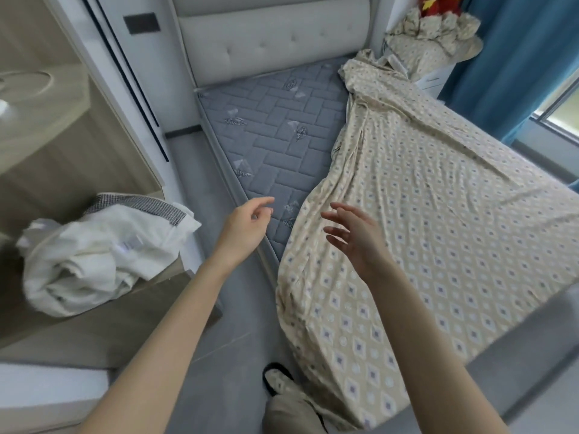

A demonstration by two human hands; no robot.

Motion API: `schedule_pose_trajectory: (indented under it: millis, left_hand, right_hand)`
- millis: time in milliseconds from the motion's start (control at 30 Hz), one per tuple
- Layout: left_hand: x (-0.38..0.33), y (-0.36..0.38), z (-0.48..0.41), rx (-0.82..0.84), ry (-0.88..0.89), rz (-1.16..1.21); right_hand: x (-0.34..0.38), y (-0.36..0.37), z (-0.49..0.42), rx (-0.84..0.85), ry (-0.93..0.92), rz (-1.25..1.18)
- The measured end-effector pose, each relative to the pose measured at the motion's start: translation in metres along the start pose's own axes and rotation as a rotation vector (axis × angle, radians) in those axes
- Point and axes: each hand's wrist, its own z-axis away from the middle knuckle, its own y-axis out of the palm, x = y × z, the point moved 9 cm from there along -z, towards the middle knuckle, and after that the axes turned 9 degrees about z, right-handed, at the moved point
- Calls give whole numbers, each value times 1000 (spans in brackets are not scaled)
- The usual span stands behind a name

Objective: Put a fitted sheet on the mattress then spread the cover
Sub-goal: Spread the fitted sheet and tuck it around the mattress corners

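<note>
Fitted sheet point(438, 214), beige with a diamond print, lies over the right and near part of the mattress point(275, 126), and I see its near corner draped down over the bed's edge toward the floor point(219, 355). One long wrinkled edge runs diagonally from the near left up to the far headboard point(272, 39), leaving a grey quilted triangle of mattress bare on the far left. From the head camera, both arms reach forward. My left hand point(247, 223) hovers over the near left edge of the mattress, its grip loose, fingers slightly curled and apart, pinching nothing. My right hand point(354, 236) hangs just above the sheet's left edge, grip spread wide, fingers fanned, holding nothing; I cannot tell whether it touches the fabric. On the left, a white crumpled cover point(100, 249) sits heaped on a wooden surface point(94, 324). Far right, a bundle in the same beige print point(432, 42) rests by a blue curtain point(517, 57). A slippered foot point(279, 380) shows at the near edge.
</note>
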Motion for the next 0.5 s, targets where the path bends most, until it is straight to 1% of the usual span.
schedule_pose_trajectory:
  millis: [167,367,500]
  left_hand:
    - [7,-6,-74,31,16,-39]
    - [12,1,-193,106,-27,-39]
    - [3,8,-274,156,-46,-64]
  right_hand:
    - [12,13,-57,-39,-5,-3]
    - [38,28,-165,-75,16,-29]
    - [65,36,-235,-106,45,-34]
